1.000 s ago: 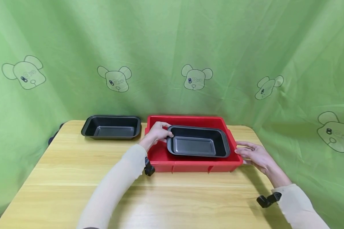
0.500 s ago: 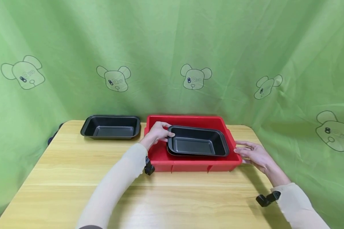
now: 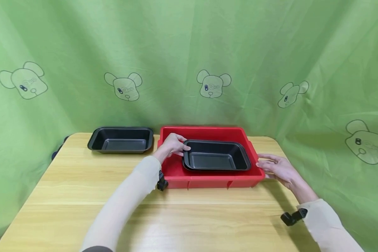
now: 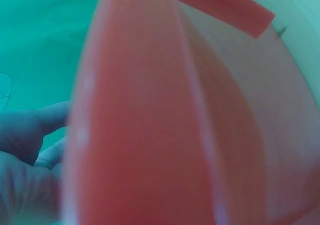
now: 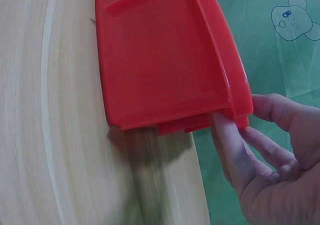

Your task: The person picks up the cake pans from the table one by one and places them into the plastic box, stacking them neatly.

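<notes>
A dark loaf pan point(image 3: 212, 155) lies inside the red plastic bin point(image 3: 208, 182), its left end pinched by my left hand point(image 3: 174, 144), thumb over the rim. Below it, the edge of another dark pan point(image 3: 185, 166) peeks out at the lower left. My right hand point(image 3: 278, 168) grips the bin's right end, and the right wrist view shows the thumb and fingers on either side of the bin's rim point(image 5: 235, 80). In the left wrist view, the blurred bin wall covers much of the left hand point(image 4: 30, 150).
A separate dark loaf pan point(image 3: 121, 140) sits at the back left of the wooden table point(image 3: 208, 224), left of the bin. Close behind the table hangs a green curtain point(image 3: 167, 42) with printed bear heads.
The upper pan first shifted and tilted over the lower one, uncovering the lower rim at the left; now it lies more level and straighter. Both hands keep nearly the same places.
</notes>
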A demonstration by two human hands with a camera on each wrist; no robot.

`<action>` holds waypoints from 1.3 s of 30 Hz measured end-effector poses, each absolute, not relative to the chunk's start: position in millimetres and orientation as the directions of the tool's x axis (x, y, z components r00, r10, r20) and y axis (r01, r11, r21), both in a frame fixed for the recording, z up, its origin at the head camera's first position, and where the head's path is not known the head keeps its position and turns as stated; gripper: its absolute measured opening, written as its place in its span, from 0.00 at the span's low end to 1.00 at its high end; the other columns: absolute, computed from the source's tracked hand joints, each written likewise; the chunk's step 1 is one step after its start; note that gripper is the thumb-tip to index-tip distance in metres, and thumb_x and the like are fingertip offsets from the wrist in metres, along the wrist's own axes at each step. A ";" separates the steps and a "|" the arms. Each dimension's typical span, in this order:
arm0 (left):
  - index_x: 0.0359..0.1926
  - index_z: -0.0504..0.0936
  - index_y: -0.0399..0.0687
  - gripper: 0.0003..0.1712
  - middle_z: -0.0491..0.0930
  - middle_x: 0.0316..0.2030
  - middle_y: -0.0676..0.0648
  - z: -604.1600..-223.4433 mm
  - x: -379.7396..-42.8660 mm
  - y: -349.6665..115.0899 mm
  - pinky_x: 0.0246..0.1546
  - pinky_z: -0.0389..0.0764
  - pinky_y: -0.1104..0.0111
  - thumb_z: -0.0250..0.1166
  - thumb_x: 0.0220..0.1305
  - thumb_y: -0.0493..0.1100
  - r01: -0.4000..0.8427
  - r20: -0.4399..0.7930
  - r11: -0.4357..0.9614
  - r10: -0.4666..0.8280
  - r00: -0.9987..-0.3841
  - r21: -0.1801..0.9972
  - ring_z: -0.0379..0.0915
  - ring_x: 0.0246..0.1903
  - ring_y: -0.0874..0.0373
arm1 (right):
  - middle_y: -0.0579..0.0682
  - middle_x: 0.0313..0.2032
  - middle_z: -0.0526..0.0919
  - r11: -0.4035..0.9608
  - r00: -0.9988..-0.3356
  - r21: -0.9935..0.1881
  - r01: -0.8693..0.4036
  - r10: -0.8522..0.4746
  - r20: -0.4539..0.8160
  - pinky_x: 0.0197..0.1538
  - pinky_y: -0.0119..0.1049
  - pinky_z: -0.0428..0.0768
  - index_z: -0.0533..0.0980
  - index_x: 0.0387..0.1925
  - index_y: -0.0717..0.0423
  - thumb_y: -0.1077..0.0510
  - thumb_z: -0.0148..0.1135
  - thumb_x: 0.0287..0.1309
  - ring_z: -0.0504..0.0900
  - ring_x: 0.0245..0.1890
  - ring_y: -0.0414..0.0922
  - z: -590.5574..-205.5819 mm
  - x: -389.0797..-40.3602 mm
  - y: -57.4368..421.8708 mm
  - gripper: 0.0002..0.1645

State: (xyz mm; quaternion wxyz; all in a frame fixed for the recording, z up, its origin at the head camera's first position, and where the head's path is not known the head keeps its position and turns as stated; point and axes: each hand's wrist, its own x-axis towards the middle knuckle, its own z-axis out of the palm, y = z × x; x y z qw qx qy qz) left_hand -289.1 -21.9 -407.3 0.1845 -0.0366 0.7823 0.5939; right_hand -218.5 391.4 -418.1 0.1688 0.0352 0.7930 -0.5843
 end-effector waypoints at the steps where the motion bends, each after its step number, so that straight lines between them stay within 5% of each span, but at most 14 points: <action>1: 0.64 0.81 0.34 0.27 0.84 0.57 0.31 -406.8 -289.1 -22.0 0.45 0.90 0.55 0.74 0.64 0.31 -0.277 -0.334 0.297 0.161 -0.929 0.914 0.83 0.25 0.59 | 0.31 0.41 0.88 0.314 -0.941 -0.915 0.254 -0.138 -0.309 0.45 0.33 0.92 0.54 0.80 0.69 0.58 0.66 0.72 0.91 0.40 0.35 -418.1 -218.6 391.5 0.46; 13: 0.67 0.80 0.36 0.29 0.85 0.52 0.32 -401.6 -288.2 -27.5 0.53 0.89 0.50 0.73 0.66 0.34 -0.264 -0.335 0.349 0.162 -0.928 0.899 0.80 0.27 0.56 | 0.31 0.42 0.89 0.305 -0.942 -0.916 0.260 -0.129 -0.310 0.45 0.34 0.92 0.55 0.80 0.69 0.58 0.67 0.71 0.91 0.41 0.35 -418.5 -217.1 392.2 0.47; 20: 0.68 0.79 0.39 0.29 0.85 0.58 0.33 -395.2 -284.1 -33.4 0.54 0.90 0.51 0.72 0.68 0.38 -0.249 -0.319 0.347 0.160 -0.934 0.904 0.90 0.42 0.44 | 0.32 0.42 0.90 0.302 -0.942 -0.915 0.267 -0.119 -0.314 0.46 0.35 0.93 0.55 0.79 0.68 0.57 0.68 0.70 0.91 0.42 0.36 -418.3 -214.5 391.9 0.47; 30: 0.69 0.77 0.36 0.29 0.87 0.55 0.32 -380.1 -281.5 -53.5 0.53 0.91 0.56 0.70 0.70 0.40 -0.188 -0.272 0.366 0.192 -0.943 0.911 0.87 0.54 0.36 | 0.33 0.41 0.90 0.298 -0.942 -0.917 0.265 -0.125 -0.313 0.46 0.35 0.93 0.55 0.80 0.68 0.57 0.67 0.71 0.91 0.41 0.35 -414.7 -215.1 390.1 0.47; 39: 0.67 0.79 0.40 0.26 0.86 0.59 0.35 -363.4 -277.9 -81.8 0.51 0.92 0.58 0.69 0.72 0.43 -0.161 -0.258 0.393 0.207 -0.944 0.905 0.91 0.49 0.44 | 0.34 0.41 0.90 0.289 -0.939 -0.918 0.271 -0.129 -0.318 0.46 0.35 0.93 0.55 0.80 0.68 0.57 0.66 0.72 0.91 0.41 0.36 -417.3 -216.8 392.4 0.46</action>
